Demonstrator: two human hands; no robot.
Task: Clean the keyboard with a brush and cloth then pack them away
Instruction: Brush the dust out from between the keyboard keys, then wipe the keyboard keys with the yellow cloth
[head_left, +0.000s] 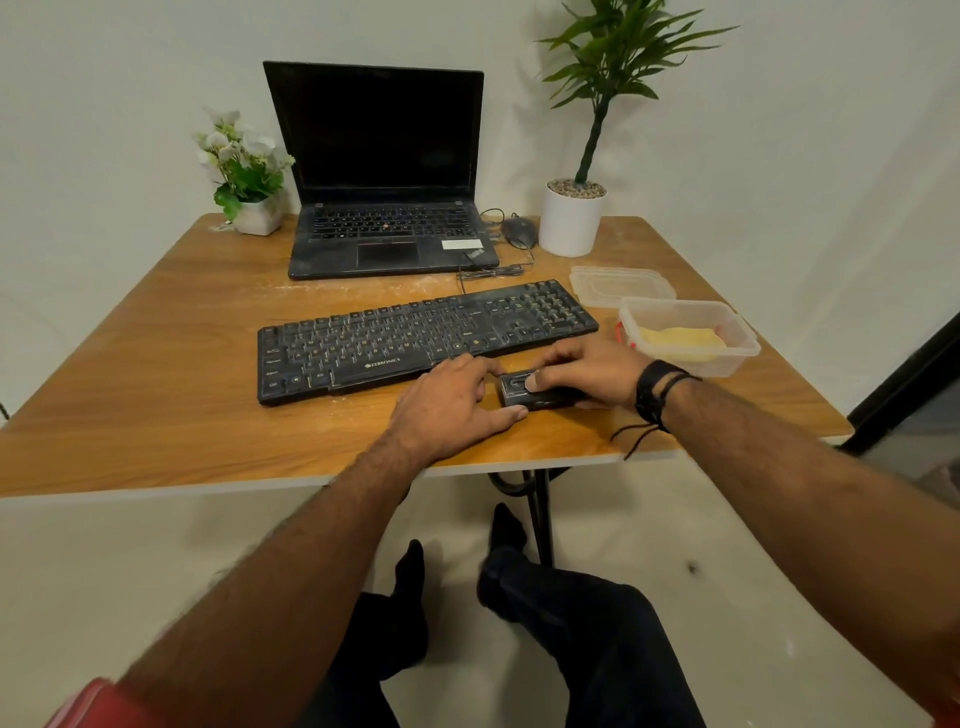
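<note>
A dusty black keyboard (415, 338) lies across the middle of the wooden table (156, 395). Just in front of its right half sits a small black brush case (519, 397). My right hand (587, 369) grips the case from the right, with the thumb pressed on its top. My left hand (452, 402) holds the case's left end between thumb and fingers. A clear plastic box (732, 338) at the right holds a yellow cloth (680, 340). The box's lid (618, 283) lies flat behind it.
A black laptop (384, 208) stands open at the back, with a wired mouse (519, 231) to its right. A white pot with a tall plant (571, 218) is at the back right. A small flower pot (249, 208) is at the back left. Dust streaks mark the tabletop.
</note>
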